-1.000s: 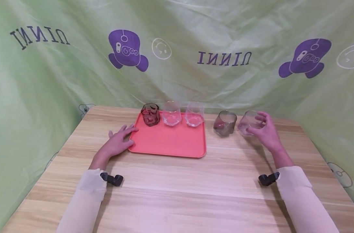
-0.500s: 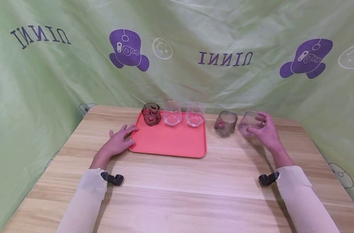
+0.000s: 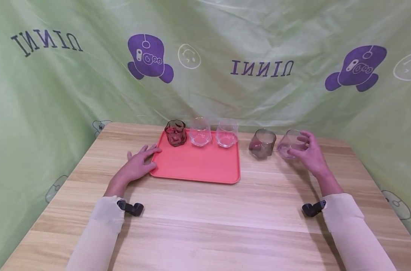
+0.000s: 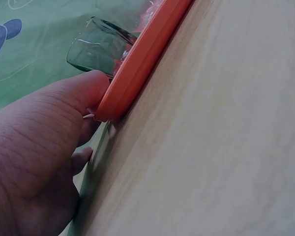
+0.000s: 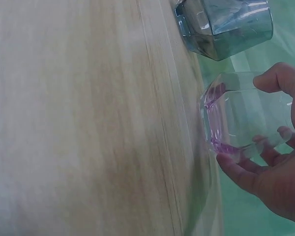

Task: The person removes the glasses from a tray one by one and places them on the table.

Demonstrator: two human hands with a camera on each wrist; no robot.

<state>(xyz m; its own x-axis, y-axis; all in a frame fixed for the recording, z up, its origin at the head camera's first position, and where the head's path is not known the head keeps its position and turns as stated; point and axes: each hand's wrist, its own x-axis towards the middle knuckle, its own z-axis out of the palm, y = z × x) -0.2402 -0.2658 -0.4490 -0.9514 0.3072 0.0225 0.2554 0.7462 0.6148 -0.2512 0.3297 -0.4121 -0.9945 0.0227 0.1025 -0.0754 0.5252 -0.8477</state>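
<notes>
Practically no change over the last second: my right grip (image 3: pixel 309 156) stays curled, thumb and fingers round the clear glass (image 3: pixel 288 144), so I'd call the work paused. Glass is upright by the far edge of the counter (image 3: pixel 212 222), toward the far right corner (can't tell if lifted); faceted, pinkish at the base. Left grip (image 3: pixel 138 165), fingers extended, touches the left edge of the red tray (image 3: pixel 196 162).
</notes>
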